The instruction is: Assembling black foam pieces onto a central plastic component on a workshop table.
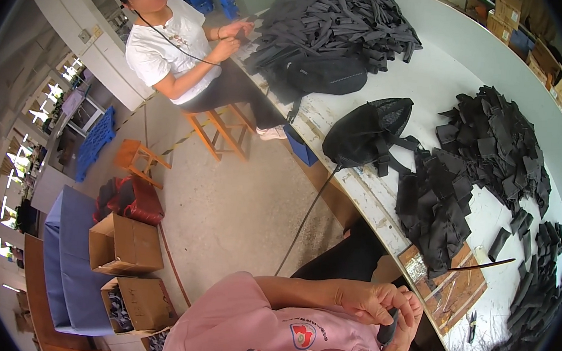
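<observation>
My left hand (369, 301) reaches across from the left over the pink shirt, its fingers closed and bent on a small dark strip (388, 326). Close against it, my right hand (405, 325) has its fingers curled round the same strip. Both hands are over my lap beside the table edge; part of the strip is hidden by the fingers. A worn brown board (452, 292) lies on the table just right of my hands. Past the board spreads a heap of flat black pieces (433, 209).
More black pieces (494, 144) are piled farther back on the white table (431, 65). A black bag (368, 133) sits at the table edge, with a cord hanging down. Across the way, a seated person (178, 53) handles something dark. Cardboard boxes (126, 245) stand at left.
</observation>
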Available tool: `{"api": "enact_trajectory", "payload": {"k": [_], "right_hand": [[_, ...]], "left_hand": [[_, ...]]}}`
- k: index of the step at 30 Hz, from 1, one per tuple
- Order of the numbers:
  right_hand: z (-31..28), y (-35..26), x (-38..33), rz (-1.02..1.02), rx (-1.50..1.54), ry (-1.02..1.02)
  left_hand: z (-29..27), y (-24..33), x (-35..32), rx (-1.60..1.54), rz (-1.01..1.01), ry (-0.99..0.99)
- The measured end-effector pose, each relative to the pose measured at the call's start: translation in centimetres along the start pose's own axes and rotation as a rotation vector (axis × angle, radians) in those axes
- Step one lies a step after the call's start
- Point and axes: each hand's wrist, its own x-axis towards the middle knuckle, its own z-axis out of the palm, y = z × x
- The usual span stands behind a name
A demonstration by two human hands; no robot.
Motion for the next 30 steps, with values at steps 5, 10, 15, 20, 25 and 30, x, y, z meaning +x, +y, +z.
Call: {"api": "enact_trajectory", "payload": {"k": [5, 10, 15, 20, 25, 30], "right_hand": [[-0.3, 0.5, 0.8, 0.016, 0.024, 0.059], [-1.3, 0.3, 0.8, 0.04, 0.081, -0.028], [-1.7, 0.0, 0.7, 0.013, 0.154, -0.025], [-2.8, 0.3, 0.6, 0.016, 0.251, -0.011], [-3.1, 0.2, 0.5, 0.003, 0.203, -0.001], [-2.3, 0.6, 0.5, -0.001, 0.266, 0.05]], "left_hand": [[-0.1, 0.5, 0.0, -0.061, 0.023, 0.142], [-0.3, 0.4, 0.1, -0.054, 0.05, 0.124], [-0.8, 0.2, 0.3, -0.037, 0.035, 0.169], [-1.8, 0.1, 0.5, -0.093, 0.019, 0.25], [-1.7, 0.4, 0.7, -0.157, -0.021, 0.298], [-2.4, -0.7, 0.9, -0.172, 0.053, 0.279]]}}
